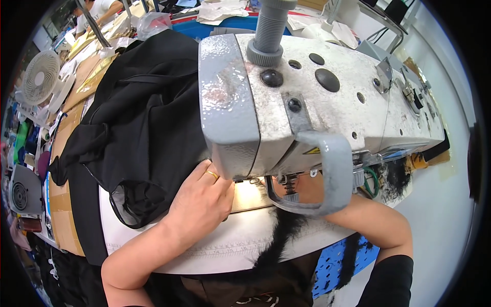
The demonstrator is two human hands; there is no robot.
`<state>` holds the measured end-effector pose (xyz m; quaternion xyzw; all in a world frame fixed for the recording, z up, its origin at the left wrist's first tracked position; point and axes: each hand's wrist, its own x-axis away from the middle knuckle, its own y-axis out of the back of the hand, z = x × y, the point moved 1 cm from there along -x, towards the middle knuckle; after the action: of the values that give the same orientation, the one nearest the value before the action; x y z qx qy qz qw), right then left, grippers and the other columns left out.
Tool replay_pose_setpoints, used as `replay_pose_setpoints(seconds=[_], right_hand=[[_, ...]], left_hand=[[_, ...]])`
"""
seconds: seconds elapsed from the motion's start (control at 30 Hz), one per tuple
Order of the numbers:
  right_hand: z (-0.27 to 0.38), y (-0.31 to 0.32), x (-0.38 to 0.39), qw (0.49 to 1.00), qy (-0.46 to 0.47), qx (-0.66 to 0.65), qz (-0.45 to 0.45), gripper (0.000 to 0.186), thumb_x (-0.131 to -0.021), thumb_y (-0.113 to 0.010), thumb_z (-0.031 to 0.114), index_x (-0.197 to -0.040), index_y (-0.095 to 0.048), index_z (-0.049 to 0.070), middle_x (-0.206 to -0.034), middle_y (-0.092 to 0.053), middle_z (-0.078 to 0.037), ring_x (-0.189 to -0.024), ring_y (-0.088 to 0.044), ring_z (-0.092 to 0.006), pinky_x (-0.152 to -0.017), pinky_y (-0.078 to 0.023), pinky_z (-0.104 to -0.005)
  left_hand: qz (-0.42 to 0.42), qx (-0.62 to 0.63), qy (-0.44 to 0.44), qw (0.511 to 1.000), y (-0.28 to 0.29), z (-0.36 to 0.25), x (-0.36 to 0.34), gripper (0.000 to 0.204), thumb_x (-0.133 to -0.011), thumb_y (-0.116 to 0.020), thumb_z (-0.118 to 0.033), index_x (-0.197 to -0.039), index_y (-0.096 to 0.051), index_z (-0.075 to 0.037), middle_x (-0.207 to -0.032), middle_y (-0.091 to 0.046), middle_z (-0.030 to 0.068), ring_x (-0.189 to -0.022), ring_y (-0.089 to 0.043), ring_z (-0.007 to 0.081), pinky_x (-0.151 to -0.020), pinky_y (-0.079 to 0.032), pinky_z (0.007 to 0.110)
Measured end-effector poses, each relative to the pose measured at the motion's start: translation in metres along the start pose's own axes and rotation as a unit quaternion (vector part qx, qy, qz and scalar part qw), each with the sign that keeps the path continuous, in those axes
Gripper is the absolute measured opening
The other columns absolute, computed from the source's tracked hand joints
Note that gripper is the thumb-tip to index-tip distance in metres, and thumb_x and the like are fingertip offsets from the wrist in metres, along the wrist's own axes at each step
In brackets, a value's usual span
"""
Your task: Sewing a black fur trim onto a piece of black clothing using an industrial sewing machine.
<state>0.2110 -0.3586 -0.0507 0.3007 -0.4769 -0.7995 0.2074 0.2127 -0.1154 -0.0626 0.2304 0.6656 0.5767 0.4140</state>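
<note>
A black garment (148, 102) lies in folds over the left of the sewing machine (327, 77) bed, heaped up beside the machine head. My left hand (204, 197), with a ring on one finger, is curled close to the left of the needle area, against the garment's edge. What its fingers hold is hidden. My right hand (310, 189) reaches in behind the grey looped guard (340, 176), which hides its fingers. A strip of black fur trim (280, 238) hangs from the needle area over the front edge of the machine bed (215, 250).
A white fan (41, 77) and a grey device with a round grille (23, 189) stand at the left. Black fluff (394, 179) lies right of the machine. A blue perforated panel (327, 266) is below. Another person (99, 13) is at the far left.
</note>
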Motion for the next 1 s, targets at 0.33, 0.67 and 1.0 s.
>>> replay_pose_setpoints(seconds=[0.33,0.67,1.0], right_hand=[[-0.013,-0.022,0.005,0.948,-0.169,0.026,0.267,0.040,-0.095,-0.062,0.018,-0.133,-0.055,0.005,-0.134,-0.060,-0.019,-0.125,-0.057,-0.0315,-0.106,-0.046,-0.0431],[-0.038,-0.051,0.025,0.997,-0.036,0.072,-0.011,0.009,-0.084,-0.061,0.015,-0.088,-0.067,0.010,-0.079,-0.069,-0.012,-0.075,-0.072,-0.0330,-0.056,-0.056,-0.0468],[-0.043,-0.020,0.012,0.967,-0.175,-0.069,0.172,0.041,-0.105,-0.050,0.044,-0.113,-0.069,0.008,-0.099,-0.072,-0.019,-0.097,-0.070,-0.0391,-0.082,-0.055,-0.0493]], left_hand=[[0.011,-0.008,0.010,1.000,-0.007,-0.002,-0.001,0.018,-0.075,-0.066,-0.011,-0.088,-0.069,0.000,-0.088,-0.061,0.0104,-0.095,-0.061,0.0276,-0.106,-0.046,0.043],[-0.025,0.009,0.013,1.000,-0.008,0.000,-0.003,0.018,-0.072,-0.066,-0.010,-0.086,-0.070,0.001,-0.089,-0.062,0.0103,-0.097,-0.061,0.0273,-0.103,-0.047,0.039],[0.000,-0.027,0.010,1.000,-0.008,0.000,-0.005,0.014,-0.066,-0.069,-0.012,-0.076,-0.065,-0.003,-0.078,-0.058,0.0078,-0.086,-0.060,0.0252,-0.099,-0.048,0.038]])
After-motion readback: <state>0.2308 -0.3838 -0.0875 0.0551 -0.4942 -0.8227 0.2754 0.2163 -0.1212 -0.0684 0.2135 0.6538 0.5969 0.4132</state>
